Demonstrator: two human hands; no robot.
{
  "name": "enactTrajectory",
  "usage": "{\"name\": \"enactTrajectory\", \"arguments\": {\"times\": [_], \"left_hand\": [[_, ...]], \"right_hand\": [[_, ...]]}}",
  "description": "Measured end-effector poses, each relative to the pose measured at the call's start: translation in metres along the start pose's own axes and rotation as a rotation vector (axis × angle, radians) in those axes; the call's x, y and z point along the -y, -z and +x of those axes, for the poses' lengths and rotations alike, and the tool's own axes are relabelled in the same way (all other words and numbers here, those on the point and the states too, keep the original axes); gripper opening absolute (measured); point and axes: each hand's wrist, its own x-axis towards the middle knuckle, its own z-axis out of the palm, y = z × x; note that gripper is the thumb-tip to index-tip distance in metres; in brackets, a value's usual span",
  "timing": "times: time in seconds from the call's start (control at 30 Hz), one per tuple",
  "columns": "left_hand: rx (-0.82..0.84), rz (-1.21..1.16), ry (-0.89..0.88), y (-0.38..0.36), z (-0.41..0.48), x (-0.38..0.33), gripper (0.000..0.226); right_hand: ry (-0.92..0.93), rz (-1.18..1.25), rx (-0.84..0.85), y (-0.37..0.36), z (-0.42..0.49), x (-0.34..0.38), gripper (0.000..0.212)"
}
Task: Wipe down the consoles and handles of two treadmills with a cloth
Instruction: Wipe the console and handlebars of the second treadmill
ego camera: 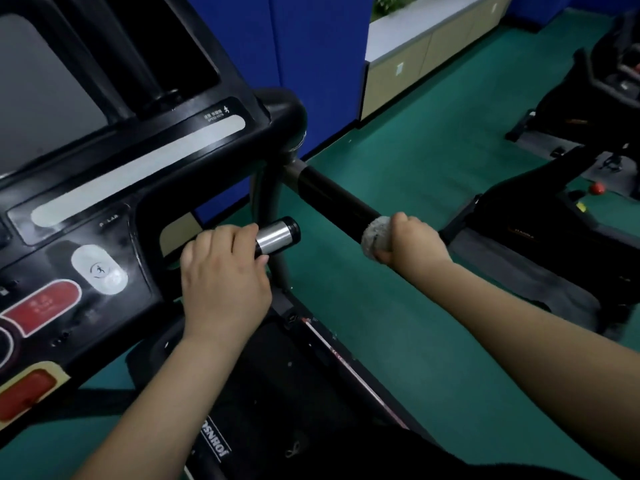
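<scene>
Cloth (375, 233) looks soft, limp; our right hand (412, 244) clenches it round the three-o'clock handle (332, 199); left hand (221, 271) grips the short bar (278, 235).

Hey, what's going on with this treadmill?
A person is wiping down a treadmill. Their right hand grips a white cloth wrapped around the black rail, partway along it. Their left hand holds the short, silver-tipped handle just below the console.
</scene>
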Motion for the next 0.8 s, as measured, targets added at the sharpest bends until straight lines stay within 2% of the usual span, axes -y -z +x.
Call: {"name": "enactTrajectory", "arguments": {"times": [0.37,0.47,0.53,0.63,0.8], "left_hand": [[-0.036,-0.022,0.065,0.0,0.001,-0.004,0.04],[-0.038,-0.015,0.064,-0.001,0.001,-0.003,0.039],[-0.035,-0.015,0.069,-0.001,0.001,-0.003,0.039],[-0.03,-0.011,0.067,-0.001,0.0,-0.004,0.039],[-0.018,0.013,0.074,0.001,0.001,-0.005,0.04]], "right_hand": [[-0.018,0.136,0.129,0.005,0.095,0.086,0.047],[0.076,0.118,0.124,0.001,0.121,0.106,0.041],[0.147,0.123,0.16,0.004,0.129,0.106,0.037],[0.173,0.219,0.176,0.011,0.122,0.093,0.049],[0.241,0.214,0.16,0.005,0.078,0.05,0.065]]}}
